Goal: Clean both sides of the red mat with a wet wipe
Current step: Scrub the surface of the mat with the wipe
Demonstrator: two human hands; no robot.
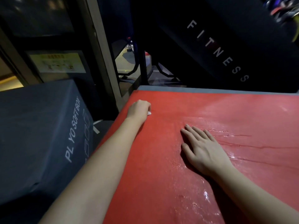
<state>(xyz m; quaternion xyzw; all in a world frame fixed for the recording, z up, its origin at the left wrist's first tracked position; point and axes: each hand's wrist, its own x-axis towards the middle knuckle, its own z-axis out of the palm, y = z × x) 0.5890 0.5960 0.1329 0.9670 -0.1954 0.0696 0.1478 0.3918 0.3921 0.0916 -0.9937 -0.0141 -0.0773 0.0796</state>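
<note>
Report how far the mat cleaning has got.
Done: the mat shines wet on top near the right hand. In hand: the left hand grips the wipe at the far left corner, and the right hand lies flat on the mat. Left: the underside is hidden, so it probably awaits flipping and wiping.

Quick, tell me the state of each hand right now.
Left hand: gripping a small white wet wipe against the flat red mat.
Right hand: open, fingers straight, resting flat on the mat.
</note>
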